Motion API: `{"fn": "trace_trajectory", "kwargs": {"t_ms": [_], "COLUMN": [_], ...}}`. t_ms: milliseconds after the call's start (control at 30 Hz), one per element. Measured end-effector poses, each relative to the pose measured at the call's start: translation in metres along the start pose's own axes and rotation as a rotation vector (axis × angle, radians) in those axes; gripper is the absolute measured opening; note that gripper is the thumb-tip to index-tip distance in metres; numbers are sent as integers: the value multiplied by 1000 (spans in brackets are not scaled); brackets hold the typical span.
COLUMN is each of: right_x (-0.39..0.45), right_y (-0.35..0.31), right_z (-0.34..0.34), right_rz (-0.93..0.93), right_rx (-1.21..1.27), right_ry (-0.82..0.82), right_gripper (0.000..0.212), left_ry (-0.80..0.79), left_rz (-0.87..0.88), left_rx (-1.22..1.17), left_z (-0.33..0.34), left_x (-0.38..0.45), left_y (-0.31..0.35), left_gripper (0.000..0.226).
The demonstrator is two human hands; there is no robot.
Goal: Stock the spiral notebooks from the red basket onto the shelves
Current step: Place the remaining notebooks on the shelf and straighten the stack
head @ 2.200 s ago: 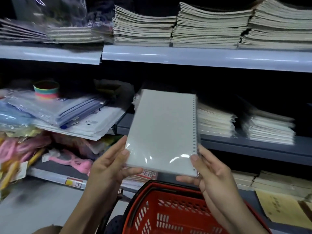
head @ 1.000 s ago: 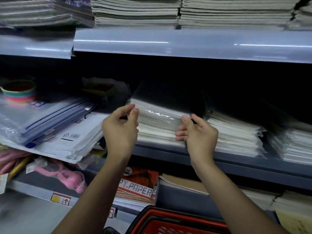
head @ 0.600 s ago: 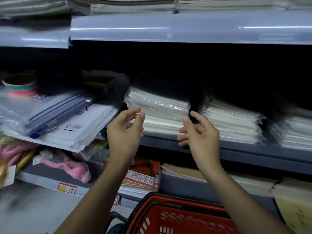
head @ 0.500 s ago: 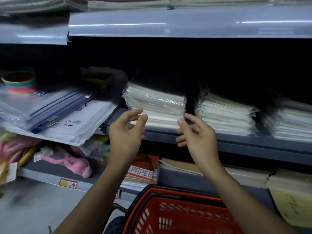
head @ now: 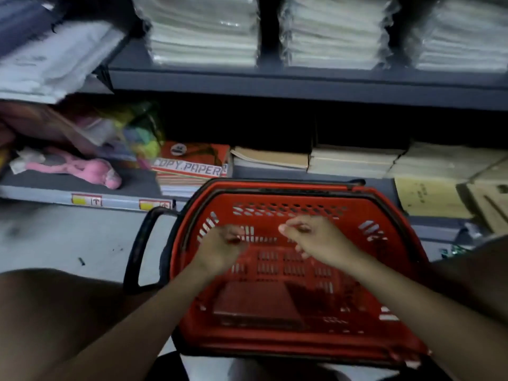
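Observation:
The red basket (head: 275, 350) stands on the floor right below me, against the bottom shelf. Both my hands hover over its inside, holding nothing, fingers loosely curled. My left hand (head: 220, 248) is left of centre and my right hand (head: 316, 237) is just right of it, a small gap between them. On the basket's bottom lies a flat dark-red rectangle (head: 255, 301); blur hides whether it is a notebook. Plastic-wrapped white notebook stacks (head: 203, 31) (head: 335, 31) sit side by side on the grey shelf (head: 302, 81) above.
The basket's black handle (head: 137, 248) hangs down on its left side. The bottom shelf holds copy paper packs (head: 192, 166), tan book stacks (head: 354, 160), yellow booklets (head: 428, 196) and a pink item (head: 82, 169). My knees frame the basket on both sides.
The notebook I held went onto the left white stack. Both hands then let go, dropped from the shelf edge to the basket, and my view tipped down.

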State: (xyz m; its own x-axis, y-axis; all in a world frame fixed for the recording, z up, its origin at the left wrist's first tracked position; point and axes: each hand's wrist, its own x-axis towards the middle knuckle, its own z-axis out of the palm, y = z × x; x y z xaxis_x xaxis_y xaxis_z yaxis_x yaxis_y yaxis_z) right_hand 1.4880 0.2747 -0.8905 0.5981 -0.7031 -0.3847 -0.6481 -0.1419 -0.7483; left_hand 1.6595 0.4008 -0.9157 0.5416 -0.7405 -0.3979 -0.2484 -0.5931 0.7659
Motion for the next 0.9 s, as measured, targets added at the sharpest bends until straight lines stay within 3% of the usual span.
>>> {"fn": "trace_trajectory", "kwargs": {"t_ms": [100, 167, 333, 433, 567, 667, 733, 800, 900], "right_x": [0, -5, -23, -24, -20, -21, -21, -24, -29], "right_y": [51, 70, 76, 71, 69, 69, 70, 65, 48], "right_z": [26, 42, 68, 72, 71, 73, 72, 65, 43], "right_rz": [302, 441, 452, 472, 573, 594, 636, 696, 723], "right_rx": [-114, -212, -169, -140, 26, 101, 157, 241, 447], "right_ry": [-239, -381, -493, -445, -374, -324, -272, -232, -210], "right_gripper": [47, 49, 31, 28, 41, 44, 30, 6, 9], "left_ry": [-335, -477, -514, -423, -349, -303, -252, -137, 38], "left_rz": [-87, -170, -242, -318, -368, -383, -413, -471, -460], "left_rx": [529, 657, 762, 754, 681, 560, 437, 187, -170], "left_z": [31, 42, 49, 51, 45, 39, 33, 27, 14], "left_x": [-15, -22, -20, -12, -8, -8, -10, -17, -37], "left_y": [-44, -63, -59, -53, -51, -56, -50, -42, -20], "left_gripper": [24, 36, 45, 54, 48, 31, 12, 12, 23]}}
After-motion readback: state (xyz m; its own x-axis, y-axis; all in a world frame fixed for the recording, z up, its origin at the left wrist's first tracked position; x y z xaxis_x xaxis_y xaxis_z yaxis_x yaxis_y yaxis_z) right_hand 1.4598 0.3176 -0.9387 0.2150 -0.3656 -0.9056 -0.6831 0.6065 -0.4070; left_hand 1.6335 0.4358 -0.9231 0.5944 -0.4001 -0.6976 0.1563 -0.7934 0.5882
